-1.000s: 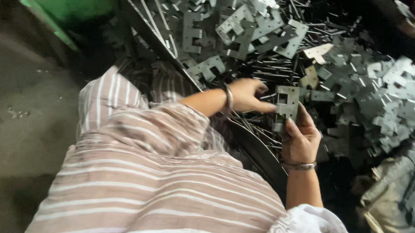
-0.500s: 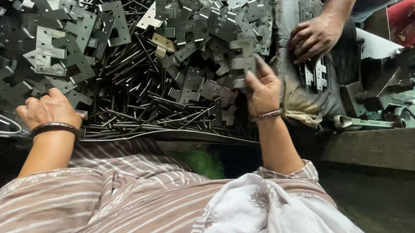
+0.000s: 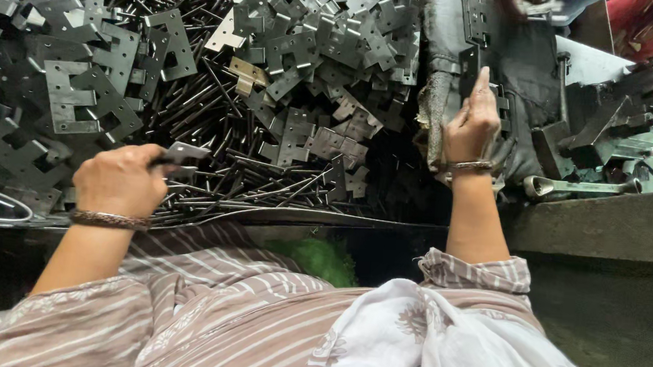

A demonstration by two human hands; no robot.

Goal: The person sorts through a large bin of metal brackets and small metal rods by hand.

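Left hand [image 3: 121, 179] on hinge plate [image 3: 183, 153]

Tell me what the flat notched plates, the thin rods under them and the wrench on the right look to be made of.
Notched plates: apparently stamped sheet steel, dull grey, with sharp cut edges and punched holes. Rods: probably steel wire, dark and thin, with faint glints. Wrench: seemingly bright plated steel, showing a shiny silver highlight. Left hand holds one small plate.

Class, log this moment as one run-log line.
left hand: grips metal plate | right hand: touches hinge plates on cloth | heap: plates, rods | spanner: beside right wrist
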